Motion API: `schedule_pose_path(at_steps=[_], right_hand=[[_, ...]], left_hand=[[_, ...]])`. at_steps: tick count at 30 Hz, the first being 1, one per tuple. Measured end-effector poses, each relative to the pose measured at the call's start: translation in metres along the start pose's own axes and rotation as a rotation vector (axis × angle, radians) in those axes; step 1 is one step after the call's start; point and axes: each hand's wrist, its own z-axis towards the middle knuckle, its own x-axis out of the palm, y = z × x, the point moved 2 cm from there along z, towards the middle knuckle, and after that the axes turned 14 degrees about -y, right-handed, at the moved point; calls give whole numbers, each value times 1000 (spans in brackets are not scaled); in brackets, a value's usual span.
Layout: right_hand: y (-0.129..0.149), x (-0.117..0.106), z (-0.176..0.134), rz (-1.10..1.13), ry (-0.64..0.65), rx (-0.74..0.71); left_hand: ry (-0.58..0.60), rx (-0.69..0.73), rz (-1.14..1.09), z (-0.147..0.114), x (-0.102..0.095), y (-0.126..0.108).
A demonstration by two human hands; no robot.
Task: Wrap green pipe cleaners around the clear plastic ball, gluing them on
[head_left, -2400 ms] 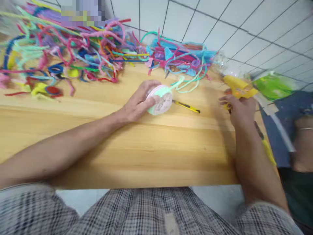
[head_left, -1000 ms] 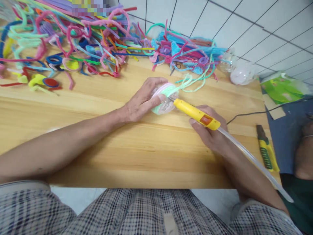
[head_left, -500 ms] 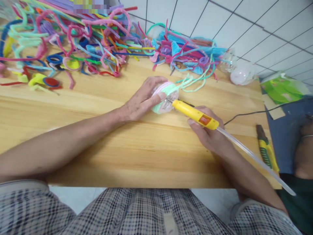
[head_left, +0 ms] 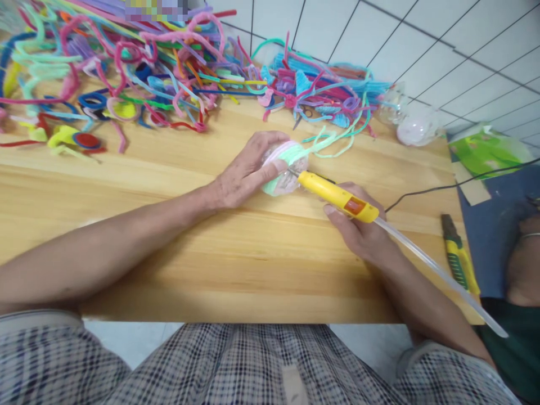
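My left hand [head_left: 248, 174] is closed around a clear plastic ball [head_left: 297, 169] banded with mint green and lilac pipe cleaners. Its thumb presses on the near side of the ball. Mint pipe cleaner ends [head_left: 337, 140] trail from the ball toward the back right. In my right hand [head_left: 358, 219] is a yellow hot glue gun [head_left: 333, 194], its metal nozzle at the ball's surface close to my left thumb. Whether the nozzle touches the ball I cannot tell. A long clear glue stick [head_left: 439, 275] juts from the gun's rear.
Tangled pipe cleaners [head_left: 139, 73] heap along the back left, with a bluish bundle [head_left: 333, 84] beside them. Another clear ball [head_left: 415, 129] stands back right. Yellow-green pliers [head_left: 458, 256] lie by the right edge. A black cord [head_left: 434, 188] crosses that edge; a person's leg [head_left: 523, 270] is beyond.
Hands, ball and glue gun stay nearly in place; the gun shifts very slightly. The black cord at the right has moved a little.
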Motion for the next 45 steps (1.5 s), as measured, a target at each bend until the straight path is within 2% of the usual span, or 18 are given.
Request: schedule_pose_path(at_steps=[3,8,14,17,26,35,40,45], right_hand=[[1,0,1,-4,-20,-16],[2,1,-2,-11,29,1],[0,2,-2,-18,-17,9],[-2,2,-1,-3,0,12],[-2,3,-5,8,-15,-58],[-8,2,-5,17,-50,-18],[-5,4,-5,7,-11,-21],[-6,6,-5,15,-61,-6]], left_hand=[[9,17,2,0,0,-1],[-12,1,-17,-1,1,1],[-11,26,-11,-1,1,3],[8,46,-16,-1,1,4],[-12,0,-16,0,1,0],[-14,4,-18,0,2,2],[-9,0,-1,-1,1,1],[-9,3,-11,-1,1,0]])
